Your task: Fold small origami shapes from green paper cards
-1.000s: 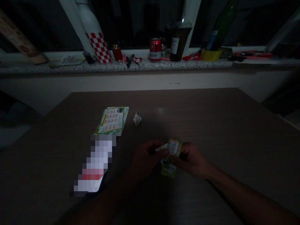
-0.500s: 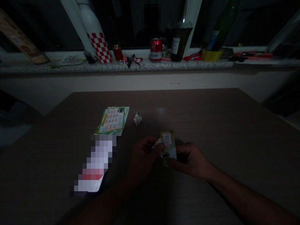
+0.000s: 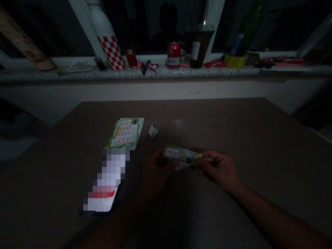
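Observation:
A folded piece of printed green and white paper (image 3: 183, 155) is held just above the table between both hands. My left hand (image 3: 158, 169) pinches its left end, thumb on top. At the right end, my right hand (image 3: 216, 166) grips it between thumb and fingers. A pointed flap with orange print sticks out below the strip's lower edge. Beyond my left hand stands a small folded paper shape (image 3: 153, 131), pointed at top and bottom. To its left lies a stack of similar printed sheets (image 3: 124, 133).
A lit phone (image 3: 106, 204), its screen blurred out, lies left of my left forearm on the brown table (image 3: 220, 121). Along the granite windowsill (image 3: 160, 73) behind stand a checkered bottle (image 3: 111, 52), a red can (image 3: 173, 55), a dark cup (image 3: 198, 50) and a green bottle (image 3: 250, 27).
The folded paper has turned from upright to lying nearly sideways. My right hand has moved up and slightly right with its end, while my left hand keeps its pinch.

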The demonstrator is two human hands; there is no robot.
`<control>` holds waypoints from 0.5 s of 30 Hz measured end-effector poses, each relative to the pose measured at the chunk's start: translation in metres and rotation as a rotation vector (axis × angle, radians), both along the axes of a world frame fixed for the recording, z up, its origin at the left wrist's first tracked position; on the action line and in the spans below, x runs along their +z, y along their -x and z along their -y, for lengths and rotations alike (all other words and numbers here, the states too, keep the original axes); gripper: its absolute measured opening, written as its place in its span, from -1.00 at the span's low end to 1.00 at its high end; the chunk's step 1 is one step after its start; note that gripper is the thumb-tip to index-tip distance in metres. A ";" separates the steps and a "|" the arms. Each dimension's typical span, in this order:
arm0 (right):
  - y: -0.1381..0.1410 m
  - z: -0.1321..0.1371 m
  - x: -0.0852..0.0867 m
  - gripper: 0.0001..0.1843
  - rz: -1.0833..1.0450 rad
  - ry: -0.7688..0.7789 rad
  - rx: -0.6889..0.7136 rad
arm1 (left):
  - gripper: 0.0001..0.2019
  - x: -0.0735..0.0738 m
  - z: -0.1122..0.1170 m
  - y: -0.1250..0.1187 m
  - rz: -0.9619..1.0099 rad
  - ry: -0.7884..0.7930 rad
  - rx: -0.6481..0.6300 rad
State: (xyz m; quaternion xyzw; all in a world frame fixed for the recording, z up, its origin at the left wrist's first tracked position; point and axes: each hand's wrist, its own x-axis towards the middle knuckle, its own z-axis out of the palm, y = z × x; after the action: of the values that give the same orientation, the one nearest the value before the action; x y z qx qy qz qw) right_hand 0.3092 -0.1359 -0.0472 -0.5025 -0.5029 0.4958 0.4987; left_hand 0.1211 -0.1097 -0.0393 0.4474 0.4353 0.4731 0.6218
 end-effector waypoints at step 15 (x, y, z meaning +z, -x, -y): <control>-0.002 0.000 0.000 -0.71 -0.024 0.023 0.035 | -0.52 -0.002 0.000 0.009 -0.356 -0.496 0.103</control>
State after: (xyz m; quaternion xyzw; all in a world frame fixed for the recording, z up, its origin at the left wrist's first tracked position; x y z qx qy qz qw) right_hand 0.3109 -0.1362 -0.0468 -0.4933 -0.4998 0.5164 0.4900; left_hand 0.1120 -0.1099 -0.0408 0.6387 0.4308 0.5097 0.3830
